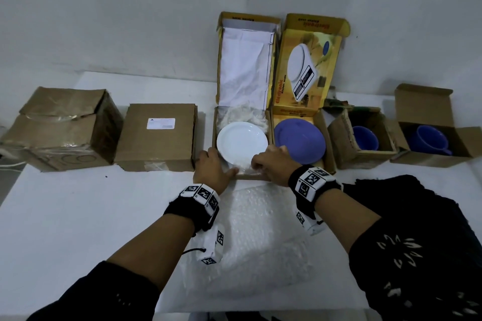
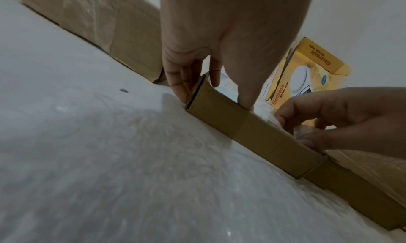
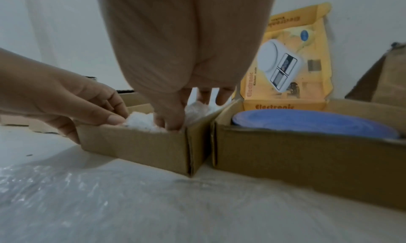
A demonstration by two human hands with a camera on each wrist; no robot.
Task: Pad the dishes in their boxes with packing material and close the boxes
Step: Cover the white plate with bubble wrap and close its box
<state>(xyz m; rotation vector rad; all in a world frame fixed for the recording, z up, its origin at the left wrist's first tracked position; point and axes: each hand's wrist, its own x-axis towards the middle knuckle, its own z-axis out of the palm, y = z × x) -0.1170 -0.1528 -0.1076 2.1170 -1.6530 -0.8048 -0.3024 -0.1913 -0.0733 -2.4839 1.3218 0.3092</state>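
Bubble wrap [image 1: 260,237] lies unused on the surface while the left hand [image 1: 212,168] grips the white plate [image 1: 242,141] box's corner and the right hand [image 1: 271,161] pinches padding into it; lids open, blue plate [image 1: 300,139] unpadded

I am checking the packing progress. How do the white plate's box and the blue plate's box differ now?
The white plate's box holds white padding beside its plate, and both hands work at its near edge; the blue plate's box shows no padding and is untouched. Both stand open, lids upright.
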